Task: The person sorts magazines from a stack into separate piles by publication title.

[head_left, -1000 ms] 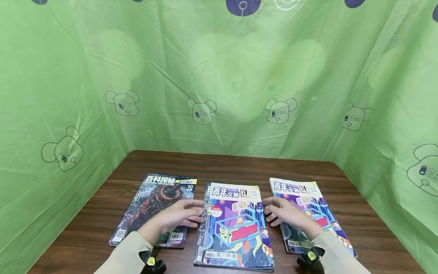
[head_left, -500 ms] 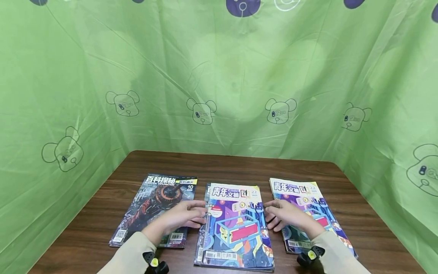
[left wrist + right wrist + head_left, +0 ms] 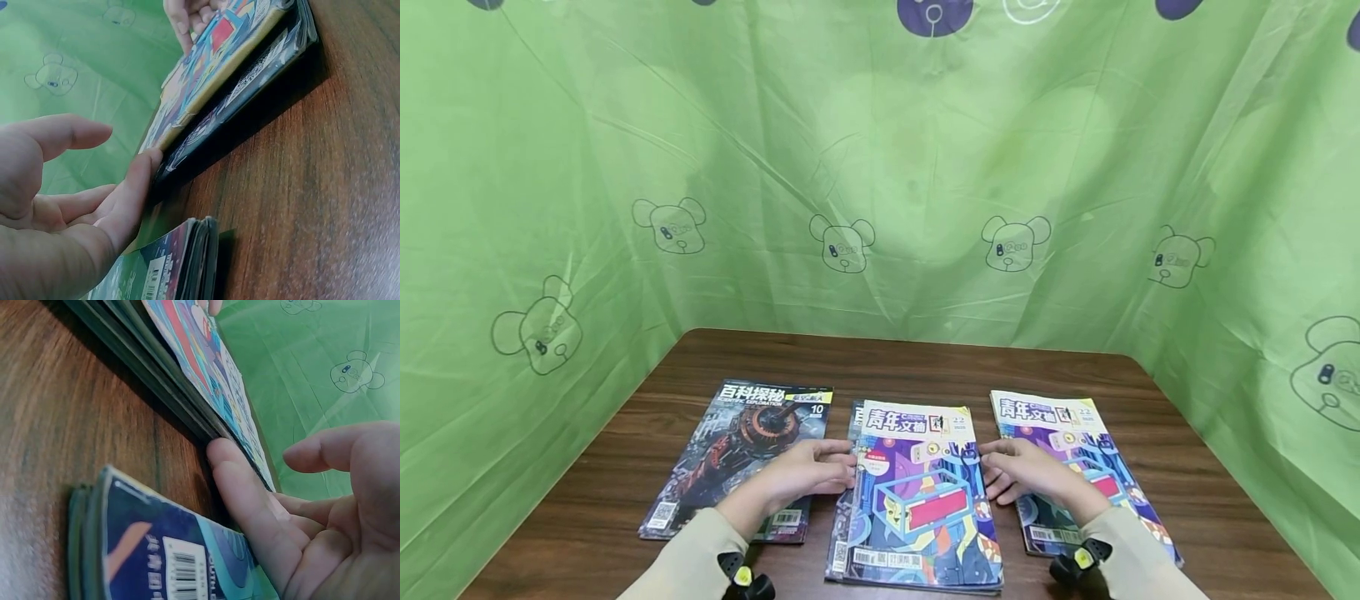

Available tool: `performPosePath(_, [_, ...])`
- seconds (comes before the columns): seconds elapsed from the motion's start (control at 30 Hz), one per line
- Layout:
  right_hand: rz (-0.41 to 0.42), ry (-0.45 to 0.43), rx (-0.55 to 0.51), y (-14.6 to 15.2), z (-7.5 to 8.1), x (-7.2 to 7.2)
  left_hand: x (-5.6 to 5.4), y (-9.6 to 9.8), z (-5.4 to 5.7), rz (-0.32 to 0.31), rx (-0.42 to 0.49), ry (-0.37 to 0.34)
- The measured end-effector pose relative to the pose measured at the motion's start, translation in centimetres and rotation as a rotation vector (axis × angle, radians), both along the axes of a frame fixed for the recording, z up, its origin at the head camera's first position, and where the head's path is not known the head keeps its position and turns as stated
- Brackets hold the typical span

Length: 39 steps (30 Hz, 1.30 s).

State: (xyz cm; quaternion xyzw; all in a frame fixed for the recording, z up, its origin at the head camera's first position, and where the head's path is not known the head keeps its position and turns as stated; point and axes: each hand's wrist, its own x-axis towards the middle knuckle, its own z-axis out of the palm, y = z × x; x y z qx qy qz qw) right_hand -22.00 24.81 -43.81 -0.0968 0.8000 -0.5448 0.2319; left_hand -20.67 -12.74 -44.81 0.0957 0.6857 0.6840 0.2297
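A stack of magazines lies mid-table, its purple-and-blue top magazine (image 3: 925, 500) set slightly right of a darker magazine (image 3: 839, 533) beneath. My left hand (image 3: 790, 479) touches the top magazine's left edge with its fingertips. In the left wrist view, a fingertip meets the yellowish spine (image 3: 206, 94), thumb held away. Against the stack's right edge rest the fingers of my right hand (image 3: 1033, 475); the right wrist view shows a fingertip on the layered page edges (image 3: 181, 394), with that thumb raised too. Neither hand curls round the stack.
A dark magazine stack (image 3: 730, 446) lies on the left, partly under my left forearm. On the right is another purple-covered stack (image 3: 1112, 467), partly hidden by my right hand. All lie on a brown wooden table (image 3: 917, 362) before a green curtain (image 3: 925, 167).
My left hand has moved slightly right, and the top magazine of the middle stack has shifted a little right over the one below. My right hand has come slightly lower against the stack's edge.
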Motion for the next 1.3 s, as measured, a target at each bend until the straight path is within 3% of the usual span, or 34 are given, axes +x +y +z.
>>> performPosePath(0.6, [-0.012,0.010,-0.003,0.1,0.1,-0.1,0.0,0.9,-0.1,-0.020,-0.072,0.060])
performPosePath(0.93, [-0.068,0.021,0.003,0.1,-0.2,0.1,0.4,1.8,-0.4,-0.014,0.005,0.043])
performPosePath(1.2, [0.015,-0.050,-0.077,0.5,0.1,0.3,0.6,2.5,-0.7,0.000,-0.011,0.084])
performPosePath(1.3, [0.048,-0.076,-0.130,0.7,0.1,0.3,0.7,2.7,-0.9,-0.014,0.004,0.062])
